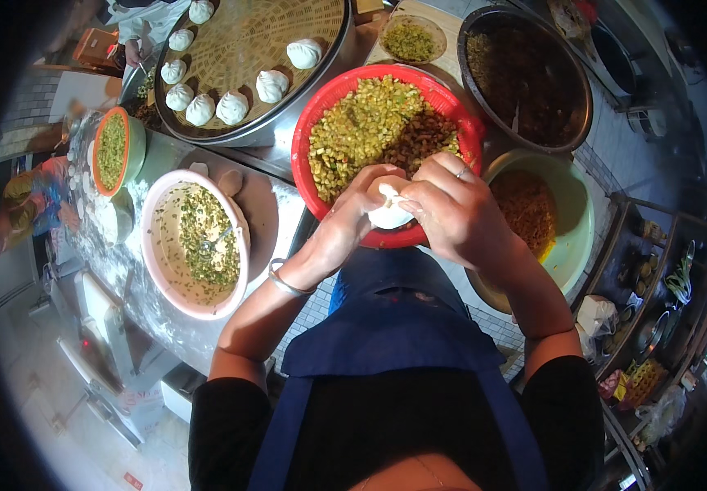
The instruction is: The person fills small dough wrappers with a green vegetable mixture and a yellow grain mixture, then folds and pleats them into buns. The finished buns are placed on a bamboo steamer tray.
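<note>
A white dough bun (389, 213) is held between my two hands, over the near rim of a red plastic basin (304, 138). My left hand (350, 212) cups it from the left. At its top, the fingers of my right hand (454, 205) pinch the gathered dough. The red basin holds diced yellow-green filling (359, 116), with a darker brown chopped filling (424, 138) at its right side. Beyond my left hand, several pleated buns (231, 108) sit in a ring on a round woven steamer mat (243, 55). The bun's underside is partly hidden by my fingers.
A pink basin (152, 245) of chopped green filling stands left on the floured metal table (163, 334). Right are a pale green basin (580, 215) of orange filling and a metal bowl (583, 116) of dark filling. Far left are a blurred person (28, 205) and an orange-rimmed bowl (135, 153).
</note>
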Demonstrator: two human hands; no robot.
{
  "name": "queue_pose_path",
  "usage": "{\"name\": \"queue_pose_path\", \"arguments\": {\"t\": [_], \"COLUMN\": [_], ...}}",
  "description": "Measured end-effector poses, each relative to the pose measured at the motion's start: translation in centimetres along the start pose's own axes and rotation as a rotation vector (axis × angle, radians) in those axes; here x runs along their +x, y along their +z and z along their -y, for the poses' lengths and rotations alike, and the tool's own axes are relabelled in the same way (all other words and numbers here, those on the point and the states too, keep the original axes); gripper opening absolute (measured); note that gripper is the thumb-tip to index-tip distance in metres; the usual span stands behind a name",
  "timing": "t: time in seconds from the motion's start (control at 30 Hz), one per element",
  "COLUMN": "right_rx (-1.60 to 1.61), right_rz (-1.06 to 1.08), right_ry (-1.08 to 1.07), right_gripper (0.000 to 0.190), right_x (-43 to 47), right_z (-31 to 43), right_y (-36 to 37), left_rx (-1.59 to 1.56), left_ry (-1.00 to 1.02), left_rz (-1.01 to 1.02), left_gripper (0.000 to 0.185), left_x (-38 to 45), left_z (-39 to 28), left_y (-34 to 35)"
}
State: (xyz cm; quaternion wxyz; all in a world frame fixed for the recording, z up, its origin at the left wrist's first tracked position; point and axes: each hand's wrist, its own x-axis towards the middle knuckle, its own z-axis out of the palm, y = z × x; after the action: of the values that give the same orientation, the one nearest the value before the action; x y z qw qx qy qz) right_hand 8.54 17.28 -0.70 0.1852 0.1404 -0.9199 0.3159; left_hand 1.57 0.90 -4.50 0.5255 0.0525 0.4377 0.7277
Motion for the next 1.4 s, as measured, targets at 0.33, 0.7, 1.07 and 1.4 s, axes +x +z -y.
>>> {"name": "queue_pose_path", "arguments": {"t": [0.33,0.7,1.07,1.4], "right_rx": [0.002,-0.090,0.015,0.354], "right_rz": [0.029,0.048,-0.027,-0.362], "right_ry": [-0.031,-0.255,-0.152,-0.072], "right_gripper": [0.012,0.006,0.049,0.075], "right_x": [-0.2,0.8,3.4,0.7], "right_z": [-0.1,-1.4,-0.3,0.3], "right_y": [0.4,0.8,-1.5,7.0], "left_rx": [0.452,0.506,-0.807,-1.051], "left_ry": [0.146,0.110,-0.340,-0.021], "left_rz": [-0.065,-0.048,-0.100,0.326], "left_gripper": [0.040,0.047,0.043,0.043], "left_x": [-0.3,-0.9,-0.3,0.9], "left_z": [-0.4,-0.5,-1.7,0.6], "left_y": [0.6,0.4,-0.5,0.2]}}
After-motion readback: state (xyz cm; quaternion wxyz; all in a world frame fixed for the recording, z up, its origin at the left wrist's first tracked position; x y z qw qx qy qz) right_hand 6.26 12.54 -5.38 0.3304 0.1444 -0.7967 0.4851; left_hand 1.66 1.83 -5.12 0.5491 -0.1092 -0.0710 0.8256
